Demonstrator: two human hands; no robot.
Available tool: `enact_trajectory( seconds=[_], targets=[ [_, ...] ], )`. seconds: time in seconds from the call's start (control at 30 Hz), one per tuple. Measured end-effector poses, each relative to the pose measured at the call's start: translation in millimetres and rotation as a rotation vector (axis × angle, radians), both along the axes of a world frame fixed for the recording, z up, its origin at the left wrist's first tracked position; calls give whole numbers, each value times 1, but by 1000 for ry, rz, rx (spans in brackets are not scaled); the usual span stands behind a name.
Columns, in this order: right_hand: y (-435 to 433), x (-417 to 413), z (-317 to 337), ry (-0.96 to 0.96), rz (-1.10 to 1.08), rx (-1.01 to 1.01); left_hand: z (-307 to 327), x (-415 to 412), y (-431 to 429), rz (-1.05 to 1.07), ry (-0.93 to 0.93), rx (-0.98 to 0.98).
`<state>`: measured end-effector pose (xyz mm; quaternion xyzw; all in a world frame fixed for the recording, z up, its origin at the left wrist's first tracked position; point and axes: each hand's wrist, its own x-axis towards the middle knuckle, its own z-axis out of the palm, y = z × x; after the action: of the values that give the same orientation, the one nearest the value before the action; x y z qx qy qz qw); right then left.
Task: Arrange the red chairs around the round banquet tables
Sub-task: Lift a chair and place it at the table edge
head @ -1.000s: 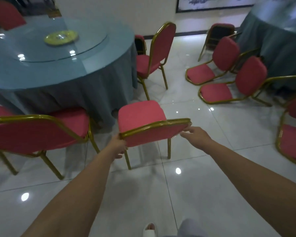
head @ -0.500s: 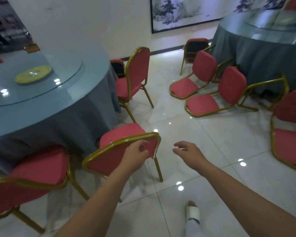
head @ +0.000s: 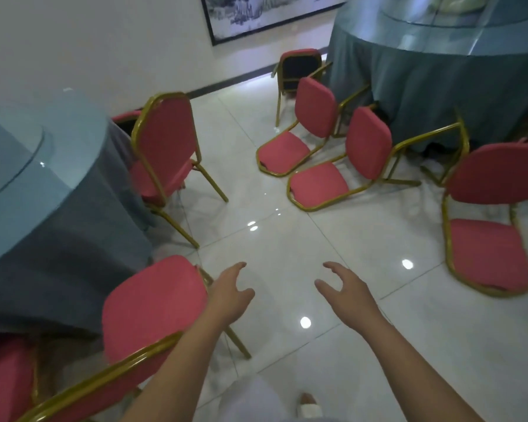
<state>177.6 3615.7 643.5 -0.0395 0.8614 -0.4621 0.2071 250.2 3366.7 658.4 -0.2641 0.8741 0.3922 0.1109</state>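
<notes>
Red chair (head: 153, 303) sits left of both empty hands.

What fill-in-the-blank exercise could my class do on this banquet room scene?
1. Both the left hand and the right hand are ___ and hold nothing.
2. The two tipped-over red padded chairs lie on the ___.
3. The round tables wear grey-blue ___.

Missing words: open; floor; tablecloths

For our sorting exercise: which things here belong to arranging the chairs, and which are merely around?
Part of the job: upright chair, tipped chairs, left table, right table, both hands.
Merely around: wall painting, tiled floor.
</notes>
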Motion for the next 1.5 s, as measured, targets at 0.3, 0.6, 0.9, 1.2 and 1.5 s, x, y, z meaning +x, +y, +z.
enact_trajectory(
  seconds=[0.3, 0.6, 0.9, 1.2, 1.5],
  targets=[
    [-23, -175, -17, -22, 26, 64, -32, -185, -27, -109, -80, -65],
    [-87, -430, 35, 45, 98, 140, -12, -448, -95, -10, 1, 85],
    [-146, -630, 32, 8, 14, 70, 10, -657, -156, -5, 18, 79],
    [-277, -871, 23, -15, 290, 72, 18, -822, -269, 219, -59, 40],
    [-473, -1041, 20, 49, 595, 120, 15, -915, -428, 496, -21, 12]
  ],
)
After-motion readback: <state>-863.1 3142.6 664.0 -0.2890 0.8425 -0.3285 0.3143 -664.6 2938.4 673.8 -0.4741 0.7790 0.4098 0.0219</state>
